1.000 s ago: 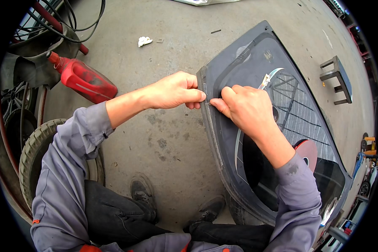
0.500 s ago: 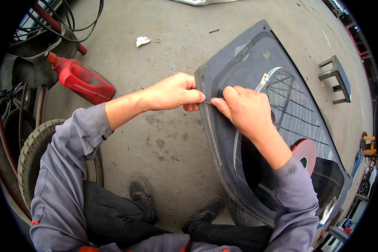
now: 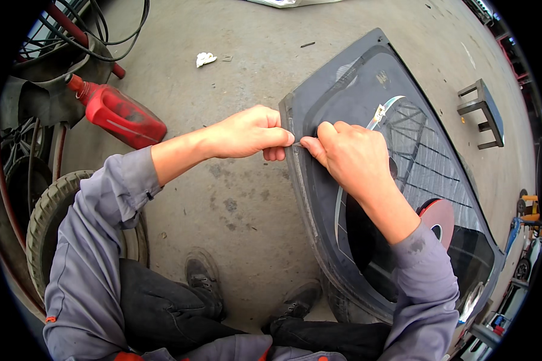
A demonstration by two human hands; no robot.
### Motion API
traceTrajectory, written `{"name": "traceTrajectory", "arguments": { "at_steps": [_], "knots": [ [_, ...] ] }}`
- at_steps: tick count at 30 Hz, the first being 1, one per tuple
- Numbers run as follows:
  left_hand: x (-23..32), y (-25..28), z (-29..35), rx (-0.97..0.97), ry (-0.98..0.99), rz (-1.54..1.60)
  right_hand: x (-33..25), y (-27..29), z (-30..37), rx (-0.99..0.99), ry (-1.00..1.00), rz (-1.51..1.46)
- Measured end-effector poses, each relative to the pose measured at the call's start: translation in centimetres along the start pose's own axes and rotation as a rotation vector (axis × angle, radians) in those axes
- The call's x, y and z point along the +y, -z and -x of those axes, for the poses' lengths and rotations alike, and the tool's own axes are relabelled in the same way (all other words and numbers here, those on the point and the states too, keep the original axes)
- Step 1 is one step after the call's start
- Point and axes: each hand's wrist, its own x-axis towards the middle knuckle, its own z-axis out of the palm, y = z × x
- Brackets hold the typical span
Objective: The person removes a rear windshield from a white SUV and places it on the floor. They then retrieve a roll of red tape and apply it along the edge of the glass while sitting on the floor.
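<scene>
**Two hands on the window edge strip**

Both pinch the thin trim strip [image 3: 295, 144] on the car window glass [image 3: 367, 180] standing at my knees. Left hand [image 3: 247, 132] outside, right hand [image 3: 349, 156] on glass side. Approx. top corner only; lower edge prob. left.

A red plastic jug [image 3: 119, 114] with a red cap lies on its side on the concrete floor [image 3: 235, 198] in the upper left of the frame, its neck pointing up and left toward a tangle of dark hoses. A pale stripe runs across its flank; any label there is too small to make out. On the dark car window panel [image 3: 367, 78] at upper right, a small pale sticker [image 3: 381, 78] sits near the top edge, and a small white tag [image 3: 379, 112] hangs at the end of a light curved strip just above the right hand. No signs or screens appear.
</scene>
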Motion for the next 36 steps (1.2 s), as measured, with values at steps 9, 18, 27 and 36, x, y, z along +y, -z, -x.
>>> {"name": "traceTrajectory", "arguments": {
  "at_steps": [9, 18, 27, 36],
  "knots": [
    [0.22, 0.05, 0.07, 0.025, 0.02, -0.059, -0.26, 0.45, 0.4, -0.001, 0.031, -0.034],
    [0.56, -0.15, 0.17, 0.038, 0.025, -0.068, 0.02, 0.26, 0.5, -0.002, 0.063, -0.063],
    [0.45, -0.45, 0.13, 0.045, 0.02, -0.063, -0.14, -0.1, 0.69, 0.024, 0.01, -0.069],
    [0.14, -0.6, 0.15, -0.037, 0.062, -0.049, -0.23, 0.0, 0.92, 0.009, 0.009, -0.07]
  ]
}}
